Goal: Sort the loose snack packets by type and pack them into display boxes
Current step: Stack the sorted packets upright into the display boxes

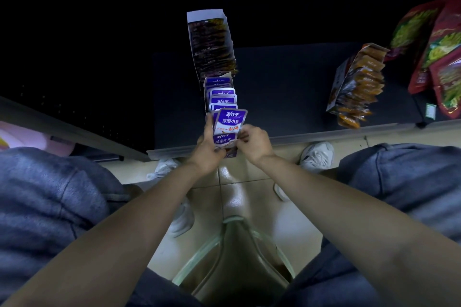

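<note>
A display box (206,87) at the table's near edge holds a row of purple and white snack packets (222,94). My left hand (208,151) grips a few purple packets (230,121) at the box's near end, fingers up their left side. My right hand (254,141) pinches the lower right edge of the same packets. Behind this box stands a second display box (207,16) filled with dark brown packets (213,50).
A box of orange-brown packets (356,85) lies tilted at the right of the dark table (287,87). Large red and green bags (439,57) are piled at the far right. Below are my knees, white shoes and a tiled floor.
</note>
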A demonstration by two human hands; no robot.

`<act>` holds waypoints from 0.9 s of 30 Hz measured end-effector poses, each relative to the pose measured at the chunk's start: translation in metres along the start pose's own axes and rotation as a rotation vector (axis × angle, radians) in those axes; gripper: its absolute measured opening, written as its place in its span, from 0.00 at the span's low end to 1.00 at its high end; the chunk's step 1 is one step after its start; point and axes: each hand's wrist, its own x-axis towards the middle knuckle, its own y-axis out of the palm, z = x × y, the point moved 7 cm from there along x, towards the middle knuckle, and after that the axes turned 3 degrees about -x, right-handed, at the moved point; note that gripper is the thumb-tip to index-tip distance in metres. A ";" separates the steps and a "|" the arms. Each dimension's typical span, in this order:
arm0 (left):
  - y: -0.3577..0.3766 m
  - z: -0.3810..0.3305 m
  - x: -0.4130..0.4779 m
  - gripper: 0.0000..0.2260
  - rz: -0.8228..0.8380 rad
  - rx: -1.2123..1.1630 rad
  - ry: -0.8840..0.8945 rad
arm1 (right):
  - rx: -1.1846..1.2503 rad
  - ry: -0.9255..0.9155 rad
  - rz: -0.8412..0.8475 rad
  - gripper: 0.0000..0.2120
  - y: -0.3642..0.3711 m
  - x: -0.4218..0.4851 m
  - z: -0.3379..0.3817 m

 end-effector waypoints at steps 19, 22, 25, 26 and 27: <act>-0.001 0.002 0.001 0.47 0.040 0.027 -0.048 | -0.277 -0.367 -0.029 0.10 -0.031 -0.011 0.024; -0.002 0.007 0.004 0.45 0.038 0.019 -0.057 | -0.413 -0.330 -0.016 0.10 -0.022 -0.014 0.020; -0.003 0.009 0.006 0.43 0.022 0.004 -0.067 | -0.463 -0.281 -0.013 0.13 -0.017 -0.007 0.026; -0.004 0.008 0.006 0.42 0.013 -0.011 -0.067 | -0.481 -0.276 -0.008 0.13 -0.017 -0.004 0.028; -0.005 0.007 0.006 0.40 0.006 -0.022 -0.068 | -0.505 -0.283 -0.011 0.14 -0.018 -0.003 0.030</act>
